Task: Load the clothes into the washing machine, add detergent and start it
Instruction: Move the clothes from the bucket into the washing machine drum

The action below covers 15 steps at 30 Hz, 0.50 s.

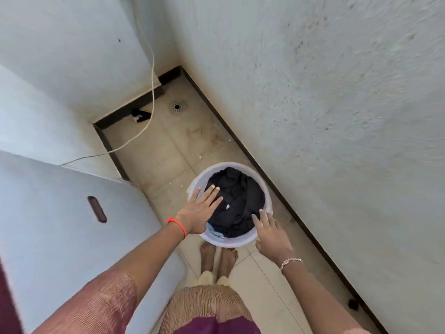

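A white plastic bucket (268,201) stands on the tiled floor just in front of my bare feet. Dark clothes (243,201) fill it, with a bit of blue cloth (215,232) at its near edge. My left hand (198,210) hovers over the bucket's left rim with straight, spread fingers. My right hand (271,233) reaches over the near right rim, fingers straight. Neither hand holds anything. The washing machine's white lid (60,225), with a dark recessed handle (97,209), is shut at the left.
A white wall (337,116) runs close along the right. A white cord (152,75) hangs down the far corner and trails toward the machine. A floor drain (177,106) and a small dark object (140,115) lie at the far end of the narrow tiled floor.
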Tool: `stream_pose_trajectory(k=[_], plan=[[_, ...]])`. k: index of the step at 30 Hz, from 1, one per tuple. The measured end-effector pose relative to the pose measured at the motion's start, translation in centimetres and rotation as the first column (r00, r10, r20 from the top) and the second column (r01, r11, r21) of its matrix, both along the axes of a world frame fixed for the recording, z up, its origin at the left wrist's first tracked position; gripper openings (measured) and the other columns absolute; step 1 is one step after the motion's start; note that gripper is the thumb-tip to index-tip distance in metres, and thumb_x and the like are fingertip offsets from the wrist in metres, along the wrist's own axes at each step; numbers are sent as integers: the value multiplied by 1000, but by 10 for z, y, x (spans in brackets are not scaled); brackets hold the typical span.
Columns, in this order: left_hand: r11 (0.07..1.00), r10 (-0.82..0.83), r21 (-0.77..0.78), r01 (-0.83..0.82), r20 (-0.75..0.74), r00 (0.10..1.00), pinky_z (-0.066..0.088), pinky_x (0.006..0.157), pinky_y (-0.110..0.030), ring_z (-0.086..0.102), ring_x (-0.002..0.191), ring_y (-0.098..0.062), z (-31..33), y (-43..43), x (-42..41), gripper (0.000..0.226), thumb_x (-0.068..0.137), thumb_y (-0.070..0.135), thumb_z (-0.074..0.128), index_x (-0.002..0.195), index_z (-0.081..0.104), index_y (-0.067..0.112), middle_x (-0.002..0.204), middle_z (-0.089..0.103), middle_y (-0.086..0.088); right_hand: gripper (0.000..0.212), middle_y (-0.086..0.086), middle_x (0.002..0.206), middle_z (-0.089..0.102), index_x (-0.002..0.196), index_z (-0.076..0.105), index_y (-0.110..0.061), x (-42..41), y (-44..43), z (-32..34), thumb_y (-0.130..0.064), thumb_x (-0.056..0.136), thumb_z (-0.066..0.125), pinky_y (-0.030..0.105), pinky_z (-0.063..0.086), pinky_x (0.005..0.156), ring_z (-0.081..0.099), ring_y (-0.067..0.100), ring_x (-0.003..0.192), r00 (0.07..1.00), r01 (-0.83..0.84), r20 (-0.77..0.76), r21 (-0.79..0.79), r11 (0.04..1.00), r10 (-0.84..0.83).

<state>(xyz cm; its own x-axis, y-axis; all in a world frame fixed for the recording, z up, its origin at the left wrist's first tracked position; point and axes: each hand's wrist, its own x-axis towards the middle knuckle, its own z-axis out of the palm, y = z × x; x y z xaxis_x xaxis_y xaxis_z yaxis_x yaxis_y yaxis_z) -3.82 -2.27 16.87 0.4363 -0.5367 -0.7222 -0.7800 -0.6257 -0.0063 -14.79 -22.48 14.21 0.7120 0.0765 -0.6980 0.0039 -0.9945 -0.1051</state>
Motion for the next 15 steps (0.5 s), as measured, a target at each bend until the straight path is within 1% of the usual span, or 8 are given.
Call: stream_pose_trajectory(k=[2, 4, 5, 6, 7, 10, 13, 15], plan=[[1000, -17, 22, 17, 20, 1000, -8, 114, -50, -17, 143, -30, -32, -4, 3, 88, 87, 21, 53, 147, -11, 9, 154, -18, -16, 76, 19, 156, 6, 148, 11, -11, 3, -1, -28, -12, 86, 55, 46, 24, 115, 10, 36, 143, 998, -61, 31, -40, 997, 63], [998, -32, 51, 30, 35, 999, -8, 113, -51, -17, 142, -32, -61, -5, 5, 88, 86, 19, 53, 146, -11, 7, 154, -18, -18, 87, 21, 148, 31, 139, 40, -11, 6, 1, -53, -7, 61, 78, 45, 37, 106, 33, 38, 135, 992, -78, 96, -76, 994, 85], [996, -50, 71, 47, 40, 998, -7, 113, -52, -16, 142, -32, -77, -6, 6, 86, 87, 17, 51, 146, -11, 6, 154, -17, -18, 89, 19, 143, 41, 134, 49, -14, 9, 0, -66, -5, 50, 81, 43, 41, 102, 42, 36, 131, 986, -110, 113, -113, 987, 123], [994, -73, 87, 69, 45, 996, -5, 113, -52, -16, 142, -32, -93, -8, 6, 83, 89, 17, 48, 146, -12, 5, 154, -17, -19, 90, 14, 144, 42, 133, 49, -17, 12, -1, -80, -4, 49, 80, 42, 39, 103, 42, 32, 131, 980, -138, 124, -125, 983, 153], [990, -103, 101, 97, 52, 993, -4, 113, -53, -16, 142, -33, -107, -9, 5, 79, 90, 16, 44, 145, -13, 4, 154, -17, -20, 92, 10, 149, 34, 139, 41, -20, 14, -3, -95, -5, 56, 77, 42, 34, 108, 36, 30, 136, 972, -174, 138, -122, 977, 190], [976, -196, 113, 187, 75, 978, -4, 113, -52, -15, 142, -33, -146, -15, 6, 73, 93, 13, 37, 144, -14, 1, 153, -17, -22, 92, 7, 157, -2, 148, 1, -22, 21, -11, -137, -3, 79, 59, 45, 10, 115, 4, 28, 144, 937, -273, 174, -177, 946, 303], [954, -294, 101, 283, 113, 949, -9, 112, -50, -17, 142, -31, -186, -17, 11, 67, 97, 10, 31, 143, -17, 4, 153, -19, -18, 90, 9, 155, -18, 146, -14, -24, 35, -16, -172, 5, 86, 47, 46, -4, 115, -12, 28, 144, 949, -288, 100, -119, 950, 300], [910, -412, 116, 397, 160, 897, -15, 108, -49, -20, 141, -29, -216, -17, 15, 68, 99, 12, 29, 142, -23, 7, 153, -23, -13, 89, 8, 155, -21, 146, -16, -26, 43, -17, -198, 4, 87, 45, 47, -10, 114, -16, 27, 143, 947, -307, 62, -97, 947, 314]])
